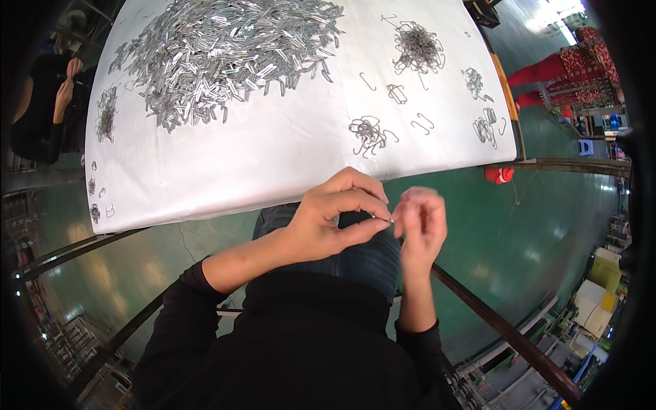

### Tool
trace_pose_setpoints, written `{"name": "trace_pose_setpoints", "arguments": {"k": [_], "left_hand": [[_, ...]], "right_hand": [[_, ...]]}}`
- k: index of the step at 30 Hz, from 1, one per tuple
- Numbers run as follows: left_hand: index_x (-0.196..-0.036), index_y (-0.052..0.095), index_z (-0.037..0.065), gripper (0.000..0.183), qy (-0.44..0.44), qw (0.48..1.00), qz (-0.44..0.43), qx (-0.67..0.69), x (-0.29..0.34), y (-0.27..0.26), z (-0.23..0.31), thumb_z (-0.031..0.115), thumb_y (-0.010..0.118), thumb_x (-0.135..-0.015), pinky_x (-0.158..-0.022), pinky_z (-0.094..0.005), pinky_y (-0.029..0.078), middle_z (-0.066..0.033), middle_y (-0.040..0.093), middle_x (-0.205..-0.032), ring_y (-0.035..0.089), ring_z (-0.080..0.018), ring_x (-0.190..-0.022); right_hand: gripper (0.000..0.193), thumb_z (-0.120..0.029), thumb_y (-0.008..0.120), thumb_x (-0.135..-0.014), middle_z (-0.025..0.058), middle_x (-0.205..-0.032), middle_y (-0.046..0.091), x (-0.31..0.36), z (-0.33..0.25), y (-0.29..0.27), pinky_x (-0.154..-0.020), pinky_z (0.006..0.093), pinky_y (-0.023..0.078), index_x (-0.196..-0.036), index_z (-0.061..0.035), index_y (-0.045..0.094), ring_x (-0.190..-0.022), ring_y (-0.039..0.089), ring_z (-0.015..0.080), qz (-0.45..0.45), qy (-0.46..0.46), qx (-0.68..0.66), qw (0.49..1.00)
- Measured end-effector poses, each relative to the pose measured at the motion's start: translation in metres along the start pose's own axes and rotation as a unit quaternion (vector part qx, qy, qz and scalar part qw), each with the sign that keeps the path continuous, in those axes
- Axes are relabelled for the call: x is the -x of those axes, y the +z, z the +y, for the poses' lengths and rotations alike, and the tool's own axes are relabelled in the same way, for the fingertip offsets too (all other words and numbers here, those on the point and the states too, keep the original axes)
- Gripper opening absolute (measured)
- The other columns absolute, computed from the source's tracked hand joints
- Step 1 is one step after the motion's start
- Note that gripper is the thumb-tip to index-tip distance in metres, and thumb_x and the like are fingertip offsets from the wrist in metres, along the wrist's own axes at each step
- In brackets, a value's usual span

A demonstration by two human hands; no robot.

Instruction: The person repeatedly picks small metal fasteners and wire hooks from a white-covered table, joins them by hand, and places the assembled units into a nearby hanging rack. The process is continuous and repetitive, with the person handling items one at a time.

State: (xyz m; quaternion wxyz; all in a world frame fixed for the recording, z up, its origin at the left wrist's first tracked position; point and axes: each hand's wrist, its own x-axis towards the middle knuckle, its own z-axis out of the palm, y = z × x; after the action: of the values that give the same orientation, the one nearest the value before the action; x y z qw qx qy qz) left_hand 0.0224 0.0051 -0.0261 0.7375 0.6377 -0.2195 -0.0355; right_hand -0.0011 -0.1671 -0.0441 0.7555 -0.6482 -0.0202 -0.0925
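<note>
In front of my lap, just off the table's near edge, my left hand (335, 212) pinches a small metal piece (391, 221) between thumb and fingertips. Most of the piece is covered, so its shape does not show. Close against it on the right is my right hand (422, 225), slightly smeared, its fingers curled together; what they hold, if anything, is hidden. On the table beyond lies a small cluster of bent wire hooks (369, 134). Farther back is a denser heap of wire hooks (418, 48). A large pile of short silvery metal strips (225, 51) covers the far left.
The white-covered table (239, 150) carries more small hook groups along its right edge (486, 126) and left edge (106, 116). Another person's hands (68, 80) are at the far left. A person in red (567, 65) and a red object (499, 175) are at the right.
</note>
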Motion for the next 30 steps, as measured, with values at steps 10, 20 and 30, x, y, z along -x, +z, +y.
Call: {"name": "trace_pose_setpoints", "arguments": {"k": [10,20,30], "left_hand": [[-0.092,0.067,0.005,0.019,0.012,0.999,0.018,-0.036,0.008,0.005,-0.001,-0.003,0.070,-0.075,-0.075,-0.0266,0.049,-0.0060,0.057,-0.099,0.057,-0.0156,-0.089],[-0.089,0.066,0.005,0.018,0.020,0.994,0.063,-0.082,0.015,0.007,-0.011,-0.001,0.072,-0.073,-0.071,-0.0263,0.048,-0.0052,0.058,-0.096,0.058,-0.0156,-0.086],[-0.088,0.066,0.005,0.017,0.010,0.991,0.089,-0.099,0.017,0.015,-0.009,-0.002,0.071,-0.073,-0.069,-0.0262,0.048,-0.0048,0.057,-0.097,0.058,-0.0150,-0.082]], "right_hand": [[0.027,-0.025,0.060,-0.085,0.0132,-0.104,0.064,-0.204,0.076,0.057,-0.077,0.0399,0.050,-0.099,-0.0019,0.064,-0.096,0.061,0.0297,-0.162,0.109,0.620,0.760],[0.009,-0.010,0.058,-0.088,0.0065,-0.080,0.059,-0.127,0.024,0.012,-0.048,0.0203,0.029,-0.091,-0.0014,0.056,-0.055,0.038,0.0058,-0.188,0.210,0.141,0.949],[0.023,-0.001,0.065,-0.082,0.0129,-0.086,0.064,-0.010,-0.047,0.011,-0.048,0.0177,0.040,-0.102,-0.0007,0.052,-0.061,0.056,0.0091,-0.026,0.145,-0.099,0.984]]}}
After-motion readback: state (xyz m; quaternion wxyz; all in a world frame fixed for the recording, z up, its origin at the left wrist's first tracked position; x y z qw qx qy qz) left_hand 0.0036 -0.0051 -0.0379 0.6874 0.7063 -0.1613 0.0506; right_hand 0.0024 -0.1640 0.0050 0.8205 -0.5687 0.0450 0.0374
